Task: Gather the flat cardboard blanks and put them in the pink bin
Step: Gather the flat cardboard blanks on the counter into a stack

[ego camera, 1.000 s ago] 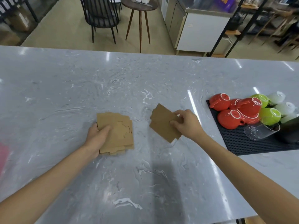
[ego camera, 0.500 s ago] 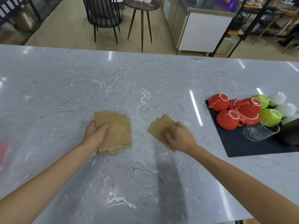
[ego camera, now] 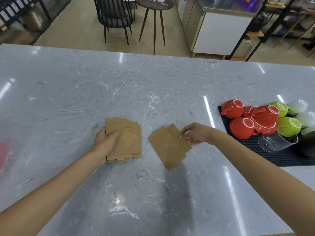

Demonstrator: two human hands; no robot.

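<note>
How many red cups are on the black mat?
3, possibly more hidden: one red cup at the mat's far left, one nearer, one stacked between them.

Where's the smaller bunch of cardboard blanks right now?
In the head view, the smaller bunch of blanks lies right of centre on the marble counter, pinched at its right edge by the right hand, between the left hand's stack and the black mat.
</note>
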